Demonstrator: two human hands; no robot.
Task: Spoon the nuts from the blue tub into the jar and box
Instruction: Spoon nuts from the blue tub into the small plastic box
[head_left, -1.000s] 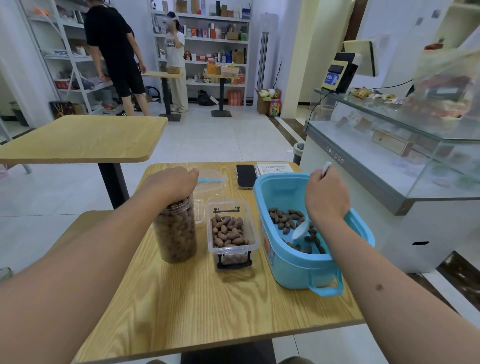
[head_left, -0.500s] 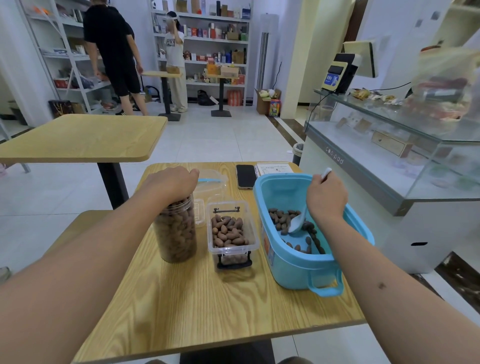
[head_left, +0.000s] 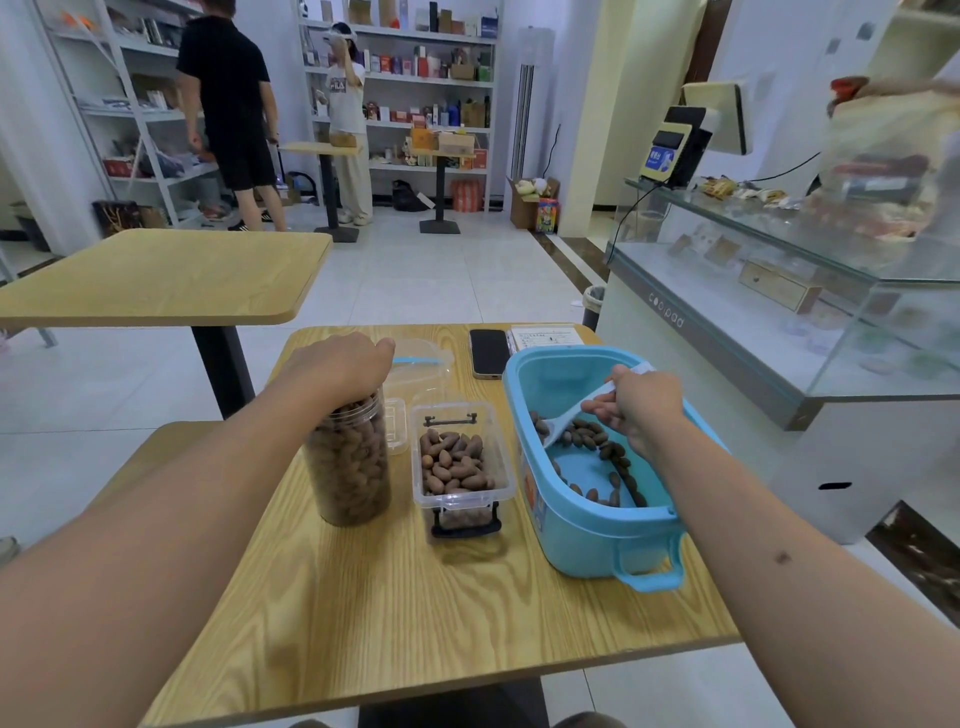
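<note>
My left hand sits cupped over the mouth of the clear jar, fingers curled down round its rim, which I read as steadying it while it stands almost brim-full of nuts. Just right of it the small clear box lies open and fairly full, its black latch facing me. Behind those two, transparent lids are parked out of the scooping path. Further right, my right hand is clamped on the handle of a white spoon, bowl dipped among the few nuts left on the floor of the blue tub. A phone and a printed sheet lie at the table's far edge, clear of the route. The tub's near wall is what the loaded spoon must lift over, I judge.
</note>
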